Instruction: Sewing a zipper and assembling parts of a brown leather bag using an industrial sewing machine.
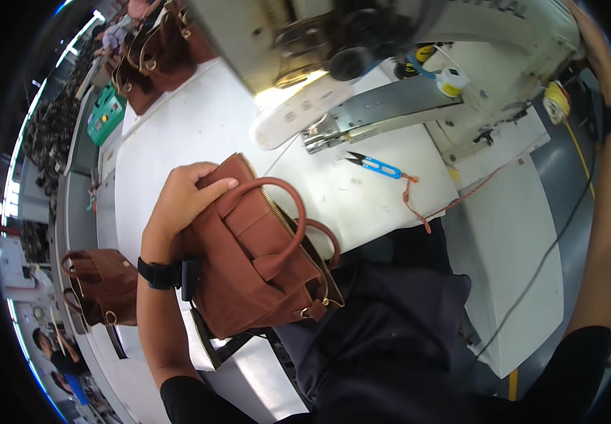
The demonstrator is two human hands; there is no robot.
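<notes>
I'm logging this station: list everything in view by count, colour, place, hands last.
Worktable: 1, white, centre
Sewing machine: 1, cream, upper right
Held handbag: 1, brown, worktable's near edge
Side handbag: 1, brown, left
Far handbags: 2+, brown, upper left
Thread snips: 1, blue, on worktable
Cord: 1, orange, by thread snips
Small bottle: 1, white, by sewing machine
Spool: 1, yellow, far right
Box: 1, green, upper left
People: 2+, blurred, left edge
Lap cloth: 1, dark, bottom centre
Wristbands: 2, black, one per wrist
Left hand: 1, bare, gripping held handbag
Right hand: 1, bare, at sewing machine's end
</notes>
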